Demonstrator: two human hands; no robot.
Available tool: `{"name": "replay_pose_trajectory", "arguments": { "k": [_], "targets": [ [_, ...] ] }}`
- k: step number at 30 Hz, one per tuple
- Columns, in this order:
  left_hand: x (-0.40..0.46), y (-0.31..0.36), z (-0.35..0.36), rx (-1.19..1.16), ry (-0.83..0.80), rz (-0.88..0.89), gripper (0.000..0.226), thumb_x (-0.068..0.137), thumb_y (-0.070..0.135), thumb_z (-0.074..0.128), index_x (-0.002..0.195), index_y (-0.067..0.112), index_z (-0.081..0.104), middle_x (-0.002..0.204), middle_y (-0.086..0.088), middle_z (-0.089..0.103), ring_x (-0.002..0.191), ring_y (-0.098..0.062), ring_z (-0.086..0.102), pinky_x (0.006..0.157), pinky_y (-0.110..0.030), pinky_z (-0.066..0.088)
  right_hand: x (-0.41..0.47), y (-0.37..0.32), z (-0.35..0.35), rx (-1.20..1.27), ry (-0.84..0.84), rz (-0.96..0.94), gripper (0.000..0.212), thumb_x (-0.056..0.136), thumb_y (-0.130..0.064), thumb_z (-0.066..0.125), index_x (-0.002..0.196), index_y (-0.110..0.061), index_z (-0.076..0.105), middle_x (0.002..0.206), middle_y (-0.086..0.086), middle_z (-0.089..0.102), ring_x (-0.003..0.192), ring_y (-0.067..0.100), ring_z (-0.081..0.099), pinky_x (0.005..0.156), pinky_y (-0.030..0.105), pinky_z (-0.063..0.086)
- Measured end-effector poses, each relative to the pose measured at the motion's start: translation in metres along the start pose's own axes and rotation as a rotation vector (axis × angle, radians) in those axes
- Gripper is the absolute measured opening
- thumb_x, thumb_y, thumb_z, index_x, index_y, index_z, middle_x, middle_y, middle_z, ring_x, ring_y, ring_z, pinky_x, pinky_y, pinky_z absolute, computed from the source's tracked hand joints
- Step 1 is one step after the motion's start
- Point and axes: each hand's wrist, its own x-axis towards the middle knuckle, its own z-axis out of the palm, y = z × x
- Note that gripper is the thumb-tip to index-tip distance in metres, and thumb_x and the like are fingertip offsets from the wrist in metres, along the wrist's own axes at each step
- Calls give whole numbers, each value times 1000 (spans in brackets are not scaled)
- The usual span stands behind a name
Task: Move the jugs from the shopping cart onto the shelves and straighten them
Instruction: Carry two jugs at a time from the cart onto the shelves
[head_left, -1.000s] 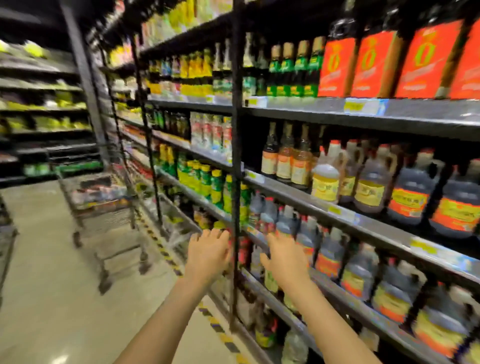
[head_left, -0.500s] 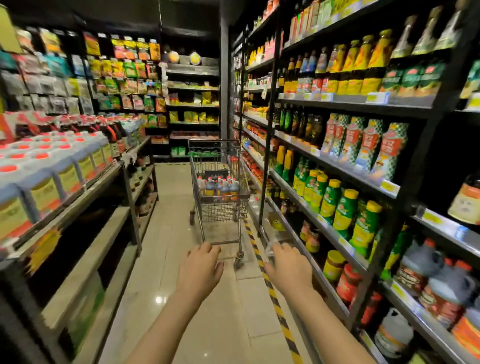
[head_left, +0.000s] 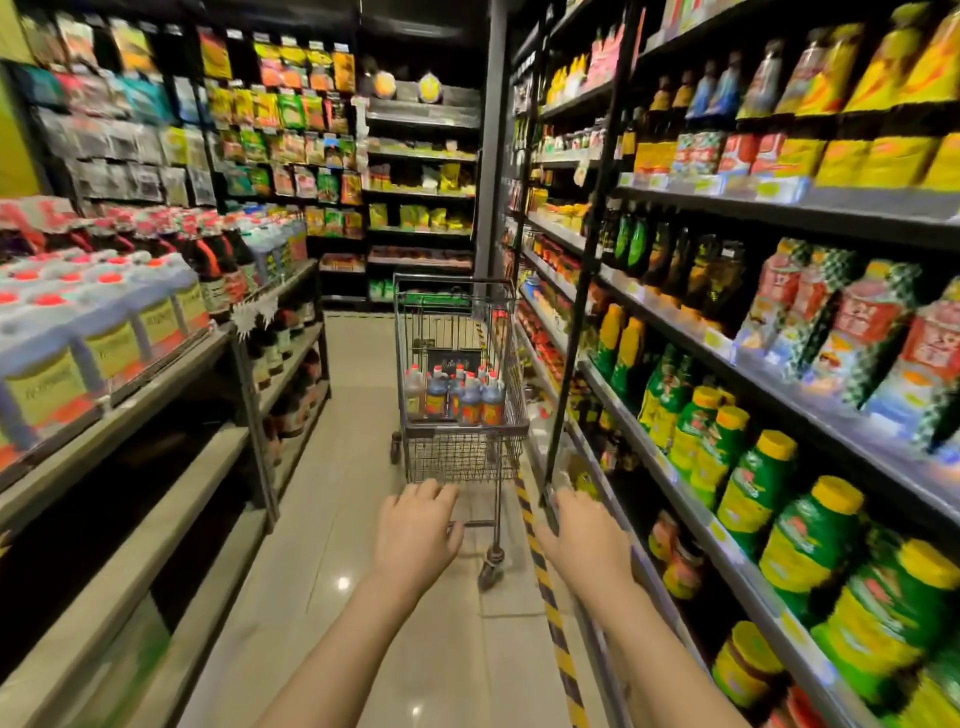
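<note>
— Where are your jugs?

— In the shopping cart (head_left: 460, 395) ahead of you in the aisle, well apart from your hands. They stand clustered in the basket's front right corner (head_left: 457, 397), red caps up.

— And your hands?

— Your left hand (head_left: 415, 535) and right hand (head_left: 584, 538) are both empty, fingers loosely spread, stretched toward the cart.

— How will a jug handle?

— Probably heavy with liquid, the plastic smooth. Hook your fingers through the moulded handle near the neck and support the base.

— Labels?

— Orange-and-yellow bands; the writing is too blurred to read.
</note>
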Motion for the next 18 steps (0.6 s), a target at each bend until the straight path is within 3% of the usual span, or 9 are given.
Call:
{"name": "replay_pose_trajectory", "arguments": {
  "k": [18],
  "targets": [
    [318,-107,150,-3,-219,-45,34,94,37,40,123,19,47,121,-1,53,115,-21,50,88,-33,41,336,-23,125,130,-137,29,41,92,-42,50,125,-19,48,123,0,55,117,20,51,88,33,46]
  ]
}}
